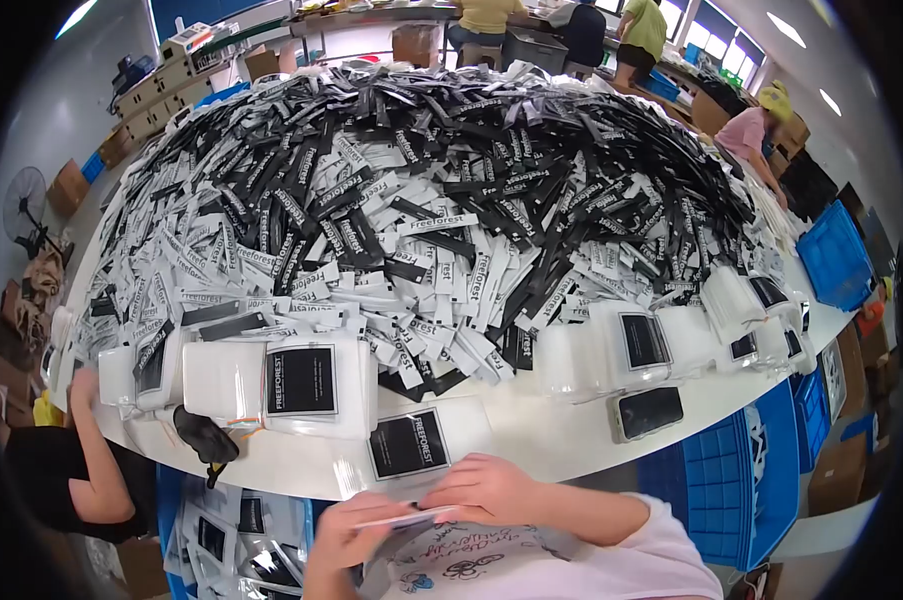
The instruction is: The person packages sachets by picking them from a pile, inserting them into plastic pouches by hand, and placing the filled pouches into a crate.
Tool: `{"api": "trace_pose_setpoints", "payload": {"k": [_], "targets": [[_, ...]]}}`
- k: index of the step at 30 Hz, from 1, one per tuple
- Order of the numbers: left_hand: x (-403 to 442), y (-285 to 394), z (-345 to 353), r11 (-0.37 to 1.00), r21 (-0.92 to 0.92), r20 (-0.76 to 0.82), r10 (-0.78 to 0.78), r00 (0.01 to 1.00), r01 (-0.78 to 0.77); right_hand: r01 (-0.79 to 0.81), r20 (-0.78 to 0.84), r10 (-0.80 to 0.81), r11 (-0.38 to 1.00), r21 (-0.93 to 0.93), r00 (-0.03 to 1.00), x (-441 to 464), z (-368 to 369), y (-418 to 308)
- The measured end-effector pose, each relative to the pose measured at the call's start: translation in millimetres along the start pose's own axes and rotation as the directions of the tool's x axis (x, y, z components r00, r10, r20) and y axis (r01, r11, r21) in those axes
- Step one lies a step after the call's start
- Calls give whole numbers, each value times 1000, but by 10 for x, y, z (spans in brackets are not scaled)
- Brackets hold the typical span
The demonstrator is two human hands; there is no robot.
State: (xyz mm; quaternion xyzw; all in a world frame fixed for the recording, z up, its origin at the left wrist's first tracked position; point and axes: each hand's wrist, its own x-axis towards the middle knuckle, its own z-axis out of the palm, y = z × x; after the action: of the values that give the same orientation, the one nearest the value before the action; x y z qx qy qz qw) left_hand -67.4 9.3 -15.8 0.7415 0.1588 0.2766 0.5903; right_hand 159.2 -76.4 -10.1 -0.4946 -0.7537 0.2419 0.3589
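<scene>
From my feed, left hand and right hand both grasp a thin white item at bottom centre of frame, near the worktop edge and black-labelled FREEFOREST pouch.

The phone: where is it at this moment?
In the head view, the phone lies toward the near edge of the white table, on the person's right, just in front of the white packs.

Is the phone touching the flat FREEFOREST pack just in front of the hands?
Apart. The head view shows it: the phone lies to the right of the flat pack, with bare white table between them.
</scene>
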Motion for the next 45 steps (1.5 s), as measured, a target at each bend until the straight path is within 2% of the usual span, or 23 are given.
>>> {"api": "trace_pose_setpoints", "payload": {"k": [2, 4, 5, 6, 8, 10, 13, 16, 20, 23, 26, 30, 33, 34, 36, 37, 38, 39, 40, 42, 43, 44, 45], "targets": [[-342, 134, -357, 991, -58, -98, -128, 987, 122, 2, -1, -2, 987, -159, 1000, 115, -145, 132], [-759, 326, -745, 926, 208, -212, -273, 938, 316, -264, -11, 274, 914, -308, 962, 206, -511, 556], [-1091, 290, -882, 812, 312, -363, -377, 852, 492, -321, -96, 310, 853, -412, 946, 251, -720, 856], [-1327, 279, -1061, 604, 212, -401, -663, 632, 768, -459, -114, 481, 701, -545, 869, 391, -1008, 953], [-1526, 166, -1053, 391, 438, -561, -585, 586, 810, -464, -280, 382, 576, -673, 881, 407, -1366, 1472], [-1616, 40, -987, 108, 672, -599, -502, 624, 732, -358, -249, 286, 440, -824, 925, 490, -1577, 1726], [-1624, -211, -849, 475, 447, -512, -559, 652, 758, -172, -40, 332, 376, -911, 942, 560, -1691, 1851], [-1379, -194, -646, 553, 473, -493, -479, 726, 686, 15, 179, 496, 316, -949, 850, 687, -1681, 1597], [-1013, -271, -521, 693, 425, -473, -378, 796, 582, 113, 218, 251, 374, -920, 943, 524, -1579, 1734], [-689, -163, -419, 781, 373, -390, -357, 849, 500, 174, 300, 284, 396, -902, 911, 529, -1632, 1595], [-560, -136, -347, 797, 417, -328, -317, 890, 437, 251, 307, 59, 441, -862, 950, 471, -1712, 1543], [-455, -201, -258, 861, 383, -235, -259, 937, 334, 69, 1, -112, 606, -793, 994, 396, -1732, 1521], [-210, -135, -79, 897, 354, -207, -201, 957, 265, -316, -242, 215, 773, -550, 946, 504, -1494, 892], [-48, -82, 13, 915, 362, -250, -86, 965, 176, -415, -138, 402, 772, -482, 905, 554, -1366, 615], [190, -3, 223, 948, 312, -275, 23, 961, 67, -372, 199, 490, 821, -433, 849, 529, -961, 358], [273, -14, 313, 967, 251, -259, 20, 966, 48, -180, 259, 256, 942, -284, 931, 385, -742, 237], [350, -54, 386, 982, 187, -245, 16, 969, 31, -254, 467, 362, 926, -279, 807, 418, -621, 17], [409, -246, 467, 990, 7, -163, 143, 976, -144, -165, 511, 235, 970, -179, 827, 346, -477, -19], [439, -106, 507, 996, -49, -205, 67, 977, -78, 18, 416, 46, 989, -149, 908, 213, -274, 106], [445, -2, 499, 983, -180, -244, -88, 966, 44, 2, 111, 9, 995, -95, 994, 111, -278, 133], [405, -61, 441, 963, -252, -243, -162, 956, 99, 0, -49, -3, 998, -63, 999, 39, -282, 148], [387, -101, 412, 934, -322, -236, -235, 943, 153, -85, -247, 120, 985, 147, 962, -89, -237, 198], [444, -17, 423, 956, -185, -95, -247, 964, 227, -93, -259, 151, 971, 222, 954, -83, -262, 123]]}}
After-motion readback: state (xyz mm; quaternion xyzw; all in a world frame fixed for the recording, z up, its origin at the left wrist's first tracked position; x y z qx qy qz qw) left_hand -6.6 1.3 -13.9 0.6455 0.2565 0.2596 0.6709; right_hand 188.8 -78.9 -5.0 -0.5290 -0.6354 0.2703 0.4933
